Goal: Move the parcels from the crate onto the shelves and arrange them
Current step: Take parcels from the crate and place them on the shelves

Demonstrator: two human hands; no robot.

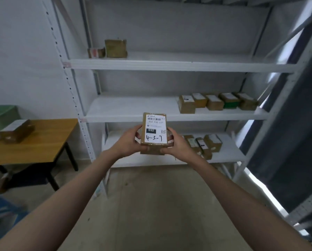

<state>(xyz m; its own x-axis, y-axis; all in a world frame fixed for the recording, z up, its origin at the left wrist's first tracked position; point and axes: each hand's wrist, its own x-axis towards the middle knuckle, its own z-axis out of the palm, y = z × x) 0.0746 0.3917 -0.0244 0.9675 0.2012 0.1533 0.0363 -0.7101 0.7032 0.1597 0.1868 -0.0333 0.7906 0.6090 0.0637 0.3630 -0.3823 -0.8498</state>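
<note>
Holding parcel in front of shelving unit, label up, long axis pointing away toward shelves. Left hand and right hand both closed on its sides. Five parcels on middle shelf right, two boxes top left.

The white shelving unit carries brown parcels: two up top, five on the middle. More parcels sit below.
</note>
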